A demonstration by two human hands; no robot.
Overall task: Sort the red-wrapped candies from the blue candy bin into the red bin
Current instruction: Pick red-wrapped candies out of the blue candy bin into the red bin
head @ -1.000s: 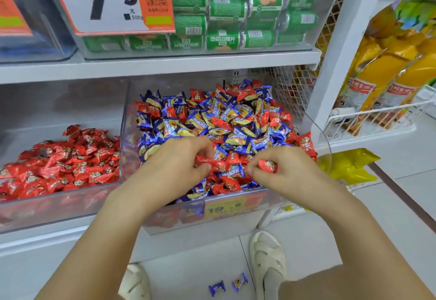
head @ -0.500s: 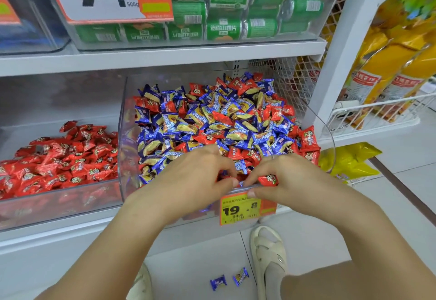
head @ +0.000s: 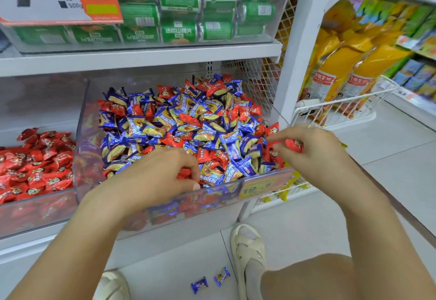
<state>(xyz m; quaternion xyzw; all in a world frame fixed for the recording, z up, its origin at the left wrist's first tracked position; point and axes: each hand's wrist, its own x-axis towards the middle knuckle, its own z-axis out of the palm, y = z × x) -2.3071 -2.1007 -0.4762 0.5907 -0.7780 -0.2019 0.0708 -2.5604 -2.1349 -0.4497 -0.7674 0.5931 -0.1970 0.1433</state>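
L hand [head: 162,172] fingers buried in candy, red candies [head: 293,145] half-hidden in R hand [head: 313,148]

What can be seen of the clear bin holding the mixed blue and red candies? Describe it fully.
The mixed candy bin is a clear plastic tub on the lower shelf, right of the bin of red candies. It is heaped with blue-and-yellow wrapped candies and many red ones. A yellow price label sits on its front lip. The left hand grips red candies at its front edge; the right hand pinches red candies over its right corner.
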